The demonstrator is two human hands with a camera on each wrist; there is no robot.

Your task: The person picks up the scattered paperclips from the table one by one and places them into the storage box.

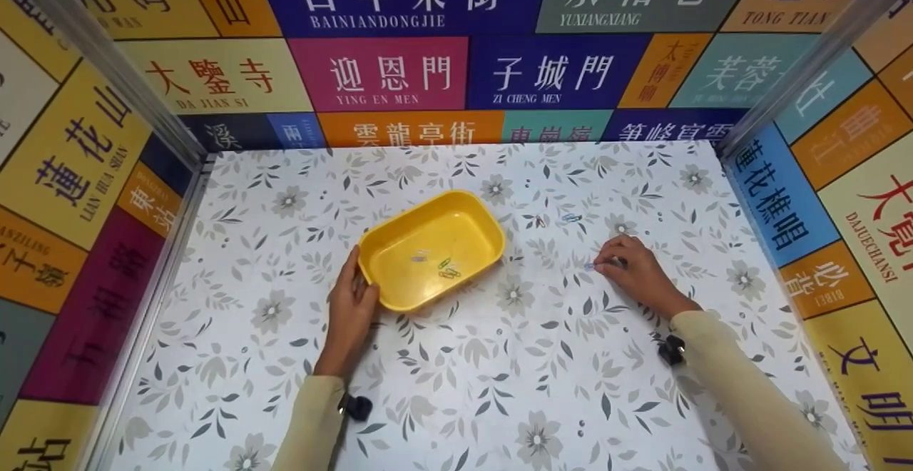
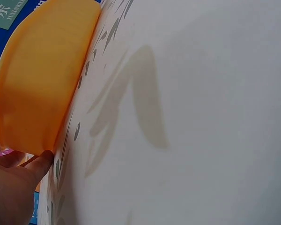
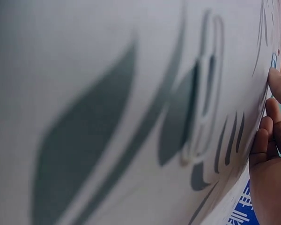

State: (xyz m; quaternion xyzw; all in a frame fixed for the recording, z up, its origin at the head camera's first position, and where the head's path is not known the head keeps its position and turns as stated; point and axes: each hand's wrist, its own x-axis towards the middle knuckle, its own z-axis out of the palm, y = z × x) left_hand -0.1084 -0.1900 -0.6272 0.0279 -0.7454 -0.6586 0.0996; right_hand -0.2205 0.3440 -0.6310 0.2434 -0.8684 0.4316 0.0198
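Observation:
A yellow plastic tray (image 1: 492,242) sits tilted at an angle on the table, with several small paper clips (image 1: 448,271) lying on its bottom. My left hand (image 1: 351,317) holds the tray's left end, thumb near the front corner and fingers along the side; the left wrist view shows its fingertips against the tray wall (image 2: 42,84). Off to the right, my right hand (image 1: 637,271) pinches a bluish paper clip (image 1: 589,267) at the table surface. Near the right wrist camera lies a pale paper clip (image 3: 203,93) on the tablecloth, blurred.
Beyond the right hand lie a red paper clip (image 1: 540,222) and blue paper clips (image 1: 571,218). A white tablecloth (image 1: 428,399) with grey flowers and leaves covers the table. Panels with Chinese lettering (image 1: 378,71) wall the back and both sides.

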